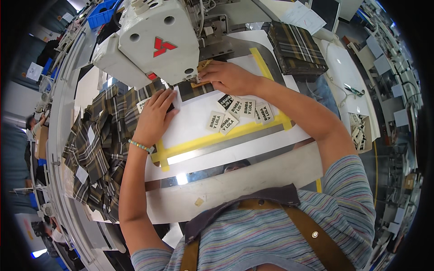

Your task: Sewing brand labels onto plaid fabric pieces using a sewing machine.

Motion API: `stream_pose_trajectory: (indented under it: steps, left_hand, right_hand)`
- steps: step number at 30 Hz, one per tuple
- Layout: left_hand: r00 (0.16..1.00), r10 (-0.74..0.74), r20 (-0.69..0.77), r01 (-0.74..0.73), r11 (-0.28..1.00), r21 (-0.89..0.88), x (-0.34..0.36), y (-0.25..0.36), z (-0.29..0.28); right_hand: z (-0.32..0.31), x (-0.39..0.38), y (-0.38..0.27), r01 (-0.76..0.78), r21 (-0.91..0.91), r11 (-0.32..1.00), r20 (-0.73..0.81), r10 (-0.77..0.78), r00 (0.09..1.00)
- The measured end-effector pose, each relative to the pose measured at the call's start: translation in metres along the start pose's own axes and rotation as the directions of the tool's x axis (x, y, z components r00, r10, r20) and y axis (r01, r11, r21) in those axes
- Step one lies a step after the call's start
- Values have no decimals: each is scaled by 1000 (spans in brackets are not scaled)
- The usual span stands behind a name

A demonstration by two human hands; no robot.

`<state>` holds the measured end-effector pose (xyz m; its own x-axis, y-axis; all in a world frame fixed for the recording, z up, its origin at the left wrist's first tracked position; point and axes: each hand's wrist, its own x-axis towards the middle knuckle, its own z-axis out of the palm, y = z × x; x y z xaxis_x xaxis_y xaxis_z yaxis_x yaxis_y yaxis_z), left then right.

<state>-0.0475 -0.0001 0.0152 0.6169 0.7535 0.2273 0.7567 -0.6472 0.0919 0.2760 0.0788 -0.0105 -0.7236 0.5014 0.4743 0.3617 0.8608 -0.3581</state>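
A white industrial sewing machine with a red emblem stands over the work plate. My left hand, with a beaded bracelet, lies with fingers extended on the olive-and-black plaid fabric left of the needle area. My right hand has curled fingers at a brownish piece on a dark plaid strip beside the machine head; what its fingertips hold is partly hidden. Several small square printed labels, mostly white, lie on white sheeting inside yellow tape below my right hand.
A loose plaid heap covers the left side. A folded plaid stack sits back right, with scissors and a box of small items farther right. A blue crate is at back left. Other people work along the far left.
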Motion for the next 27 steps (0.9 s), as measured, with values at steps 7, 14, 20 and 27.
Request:
stream_pose_trajectory:
  steps: [7, 14, 20, 27]
  left_hand:
    - [999, -20, -44, 23, 997, 72, -21, 6, -15]
    - [996, 72, -49, -76, 992, -102, 1, 31, -19]
    - [991, 117, -71, -123, 988, -93, 10, 38, -11]
    - [994, 99, -40, -104, 981, -164, 21, 35, 0]
  right_hand:
    - [-26, -11, -4, -14, -162, 987, -94, -1, 996]
    - [-24, -31, -12, -197, -81, 977, 15, 198, 980]
    - [-37, -49, -29, -172, -167, 971, 4, 175, 985]
    - [-55, -78, -7, -370, -9, 929, -156, 364, 918]
